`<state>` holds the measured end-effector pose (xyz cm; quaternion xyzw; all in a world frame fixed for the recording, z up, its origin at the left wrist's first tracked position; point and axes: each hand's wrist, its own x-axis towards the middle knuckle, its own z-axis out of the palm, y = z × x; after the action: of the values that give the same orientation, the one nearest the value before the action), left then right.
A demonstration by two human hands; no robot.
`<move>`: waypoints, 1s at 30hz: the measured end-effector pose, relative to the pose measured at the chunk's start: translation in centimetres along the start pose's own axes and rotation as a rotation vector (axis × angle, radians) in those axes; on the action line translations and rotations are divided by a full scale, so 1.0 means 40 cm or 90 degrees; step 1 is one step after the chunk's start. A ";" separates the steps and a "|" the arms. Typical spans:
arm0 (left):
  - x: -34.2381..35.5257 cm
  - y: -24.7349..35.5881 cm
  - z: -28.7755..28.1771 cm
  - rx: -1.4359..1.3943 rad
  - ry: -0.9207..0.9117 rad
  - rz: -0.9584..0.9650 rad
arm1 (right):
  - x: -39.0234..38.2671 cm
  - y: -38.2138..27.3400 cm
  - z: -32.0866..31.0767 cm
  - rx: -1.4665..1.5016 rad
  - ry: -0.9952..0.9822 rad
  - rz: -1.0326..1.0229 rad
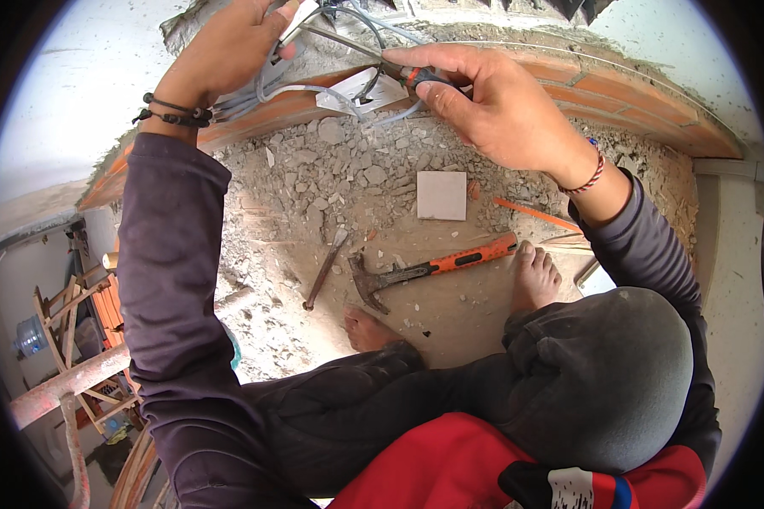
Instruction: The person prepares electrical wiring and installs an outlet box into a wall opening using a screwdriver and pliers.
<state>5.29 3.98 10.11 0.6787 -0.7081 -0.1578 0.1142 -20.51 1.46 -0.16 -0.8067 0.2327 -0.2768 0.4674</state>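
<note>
My left hand (233, 51) is closed on a small white fitting (300, 20) with grey wires at it, at the top of the view. In my right hand (505, 106) is a screwdriver (423, 76) with a black and red handle. Its metal shaft points left to the white fitting; whether the tip touches a screw I cannot tell. Grey electrical wires (293, 90) loop below and beside my left hand. Under the screwdriver, a white plate (363, 92) lies against the exposed brick, with a dark wire end over it.
Rubble (348, 161) covers the ground below the brick edge (637, 97). A claw hammer (475, 254), a chisel (325, 270) and a square tile (441, 196) lie near my bare feet. A pinkish metal pipe frame (76, 379) and wooden pieces (64, 314) stand at left.
</note>
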 end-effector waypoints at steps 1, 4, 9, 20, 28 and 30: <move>-0.004 0.015 -0.002 -0.023 -0.008 -0.034 | 0.002 -0.004 -0.003 0.065 -0.037 0.053; -0.005 0.021 -0.002 -0.042 -0.007 -0.064 | -0.002 0.004 0.002 0.203 -0.078 0.111; -0.018 0.036 0.005 0.045 0.046 0.007 | 0.007 -0.010 -0.024 0.465 -0.152 0.248; 0.001 -0.048 0.008 0.168 0.118 0.239 | 0.022 0.014 -0.009 0.489 -0.177 0.217; -0.023 -0.029 0.014 0.063 0.138 0.116 | 0.027 -0.006 -0.035 0.532 -0.190 0.241; -0.024 -0.016 0.012 0.079 0.148 0.135 | 0.027 -0.007 -0.032 0.477 -0.168 0.214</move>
<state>5.76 4.94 9.49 0.6197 -0.7661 -0.0214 0.1690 -20.54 0.11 0.88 -0.5606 0.1829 -0.1568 0.7922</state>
